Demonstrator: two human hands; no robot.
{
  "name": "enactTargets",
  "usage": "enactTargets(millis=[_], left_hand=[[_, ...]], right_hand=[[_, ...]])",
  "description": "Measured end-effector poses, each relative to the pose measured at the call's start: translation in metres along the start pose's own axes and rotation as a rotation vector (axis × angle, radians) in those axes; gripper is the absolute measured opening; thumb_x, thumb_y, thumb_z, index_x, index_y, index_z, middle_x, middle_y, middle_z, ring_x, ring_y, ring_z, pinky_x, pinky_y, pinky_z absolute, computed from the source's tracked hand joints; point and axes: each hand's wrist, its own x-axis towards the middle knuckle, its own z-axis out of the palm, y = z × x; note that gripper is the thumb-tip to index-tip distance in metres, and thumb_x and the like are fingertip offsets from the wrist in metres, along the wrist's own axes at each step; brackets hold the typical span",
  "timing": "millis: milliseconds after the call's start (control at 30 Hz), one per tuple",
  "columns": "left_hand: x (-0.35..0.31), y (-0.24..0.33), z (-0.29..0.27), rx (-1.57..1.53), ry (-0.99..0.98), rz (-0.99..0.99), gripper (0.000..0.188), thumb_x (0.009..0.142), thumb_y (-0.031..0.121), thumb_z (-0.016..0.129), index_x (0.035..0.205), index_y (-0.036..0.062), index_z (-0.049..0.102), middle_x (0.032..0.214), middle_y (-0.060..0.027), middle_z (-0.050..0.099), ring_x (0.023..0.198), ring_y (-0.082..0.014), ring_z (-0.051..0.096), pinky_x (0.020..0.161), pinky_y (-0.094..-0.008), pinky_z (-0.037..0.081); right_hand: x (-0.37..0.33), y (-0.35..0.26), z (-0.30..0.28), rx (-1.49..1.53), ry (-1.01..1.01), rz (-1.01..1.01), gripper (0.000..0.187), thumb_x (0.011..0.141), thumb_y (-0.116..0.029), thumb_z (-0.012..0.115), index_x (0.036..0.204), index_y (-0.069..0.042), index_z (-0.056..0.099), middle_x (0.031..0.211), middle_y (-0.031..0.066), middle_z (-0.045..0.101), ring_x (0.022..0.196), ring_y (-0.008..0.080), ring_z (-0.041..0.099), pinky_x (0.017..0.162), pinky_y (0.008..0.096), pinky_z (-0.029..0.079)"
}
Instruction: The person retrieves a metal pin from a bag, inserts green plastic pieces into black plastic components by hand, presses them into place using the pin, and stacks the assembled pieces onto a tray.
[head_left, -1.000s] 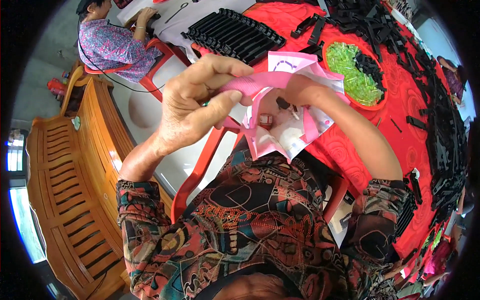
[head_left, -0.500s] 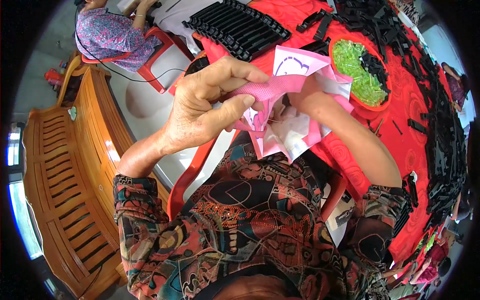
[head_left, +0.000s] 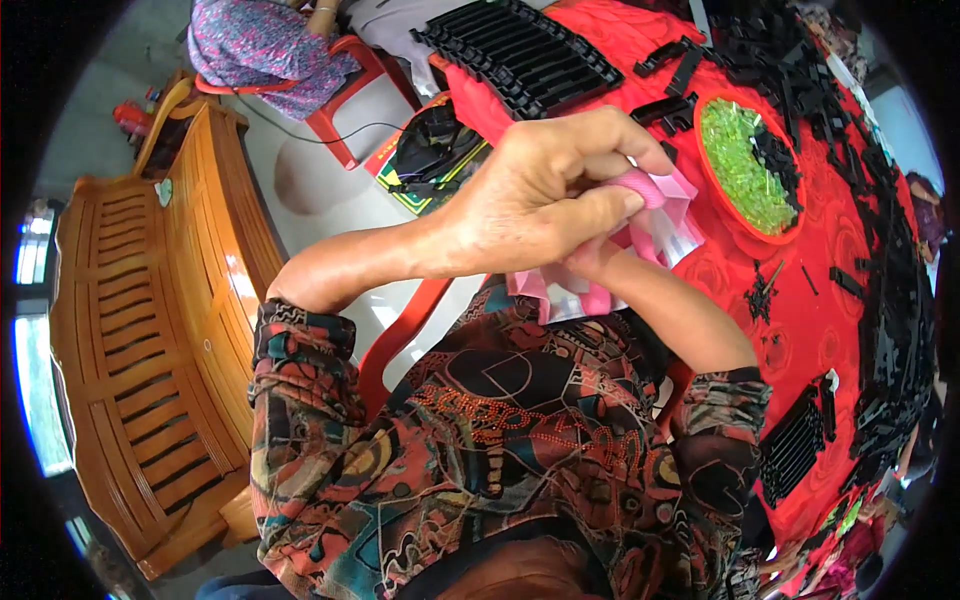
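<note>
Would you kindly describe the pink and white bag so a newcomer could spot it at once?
Start at the red-covered table on the right. By its left edge, just above the patterned shirt in the picture, the left hand pinches the bag. Its pink and white colouring sets it apart from the black parts on the table.

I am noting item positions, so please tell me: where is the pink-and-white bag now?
In the head view, the bag is right of centre, left of the green pieces, with the left hand pinching its pink band.
</note>
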Motion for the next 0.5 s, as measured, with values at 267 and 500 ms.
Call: enactTargets(millis=[267,500], left_hand=[[-0.027,-0.011,-0.049,-0.009,0.261,0.032,0.021,0.084,-0.002,0.054,0.105,-0.0056,0.051,0.079,-0.0114,0.064,0.058,-0.0095,0.057,0.053,-0.0222,0.047],[-0.051,-0.029,-0.127,-0.012,0.651,-0.021,0.015,0.082,0.003,0.059,0.097,-0.0017,0.059,0.073,-0.0092,0.064,0.047,-0.0069,0.052,0.043,-0.0201,0.042]], right_hand=[[0.019,0.053,0.026,-0.705,-0.028,0.116,0.025,0.085,-0.024,0.054,0.093,-0.001,0.058,0.089,0.017,0.063,0.082,0.0299,0.061,0.072,0.0413,0.047],[0.057,-0.018,-0.008,-0.962,-0.158,-0.056,0.024,0.075,-0.016,0.059,0.093,0.001,0.056,0.086,0.0218,0.059,0.075,0.0392,0.058,0.065,0.0453,0.046]])
